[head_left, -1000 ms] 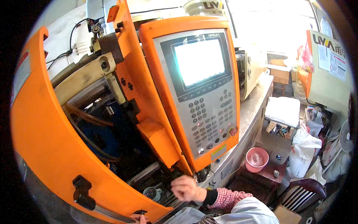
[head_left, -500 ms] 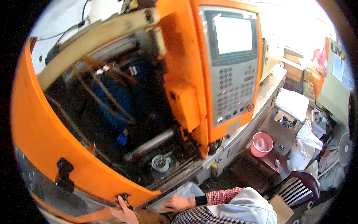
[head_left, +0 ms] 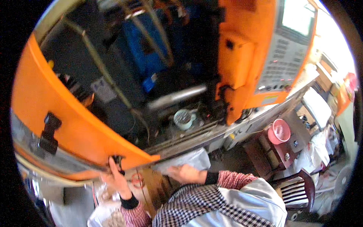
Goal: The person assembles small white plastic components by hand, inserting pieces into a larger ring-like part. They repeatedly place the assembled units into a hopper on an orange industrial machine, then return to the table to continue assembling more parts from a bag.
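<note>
My left hand (head_left: 117, 179) is at the black door handle (head_left: 116, 162) on the lower edge of an orange sliding machine door (head_left: 81, 132). Its index finger lies up along the handle and the other fingers are partly hidden. In front of my body hovers my right hand (head_left: 187, 174), loosely stretched toward the left, somewhat blurred, with nothing visible in it. Just behind it is a clear plastic bag (head_left: 194, 159) by the machine's ledge; whether the fingertips touch it is unclear. Inside the open machine stands a pale cup (head_left: 184, 120) filled with small dark bits.
An orange control panel (head_left: 278, 60) with a bright screen rises right of the opening. A metal bar (head_left: 177, 97) lies behind the cup. At right are a pink bucket (head_left: 279, 131) on a brown table, a dark wooden chair (head_left: 302, 191) and white sacks (head_left: 310, 153).
My view has turned down and left, so more of both forearms shows. The door's edge now stands farther left of the control panel. My left hand remains at the handle.
</note>
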Demonstrator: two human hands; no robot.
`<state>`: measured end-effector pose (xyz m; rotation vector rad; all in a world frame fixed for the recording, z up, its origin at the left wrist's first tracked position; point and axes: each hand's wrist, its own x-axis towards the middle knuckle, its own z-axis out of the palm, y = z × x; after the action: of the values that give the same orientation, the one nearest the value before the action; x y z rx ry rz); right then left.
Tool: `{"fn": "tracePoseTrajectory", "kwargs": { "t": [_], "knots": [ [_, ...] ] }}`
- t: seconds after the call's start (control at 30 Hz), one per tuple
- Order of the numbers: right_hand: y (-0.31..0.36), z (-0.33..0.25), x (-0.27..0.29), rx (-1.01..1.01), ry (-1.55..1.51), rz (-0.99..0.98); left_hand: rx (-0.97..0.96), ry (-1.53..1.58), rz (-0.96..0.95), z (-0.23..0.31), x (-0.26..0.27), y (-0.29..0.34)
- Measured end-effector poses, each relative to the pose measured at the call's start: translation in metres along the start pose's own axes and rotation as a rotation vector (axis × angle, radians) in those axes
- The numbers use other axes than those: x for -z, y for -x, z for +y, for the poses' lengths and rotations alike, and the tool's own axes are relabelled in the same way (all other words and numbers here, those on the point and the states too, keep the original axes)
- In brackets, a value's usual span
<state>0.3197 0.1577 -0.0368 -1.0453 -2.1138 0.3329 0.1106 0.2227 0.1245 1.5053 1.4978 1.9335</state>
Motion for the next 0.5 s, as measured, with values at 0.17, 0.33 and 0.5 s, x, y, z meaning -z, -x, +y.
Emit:
{"fn": "tracePoseTrajectory", "kwargs": {
  "t": [0.17, 0.33, 0.5],
  "knots": [
    [-0.013, 0.051, 0.031, -0.209, 0.197, 0.207, 0.054, 0.006, 0.058, -0.005, 0.015, -0.009],
    [-0.043, 0.167, 0.077, -0.399, 0.229, 0.192, 0.031, -0.131, 0.137, -0.007, 0.025, -0.010],
    [-0.072, 0.241, 0.082, -0.353, 0.452, -0.103, 0.029, -0.185, 0.183, -0.013, 0.020, -0.005]
  ]
}}
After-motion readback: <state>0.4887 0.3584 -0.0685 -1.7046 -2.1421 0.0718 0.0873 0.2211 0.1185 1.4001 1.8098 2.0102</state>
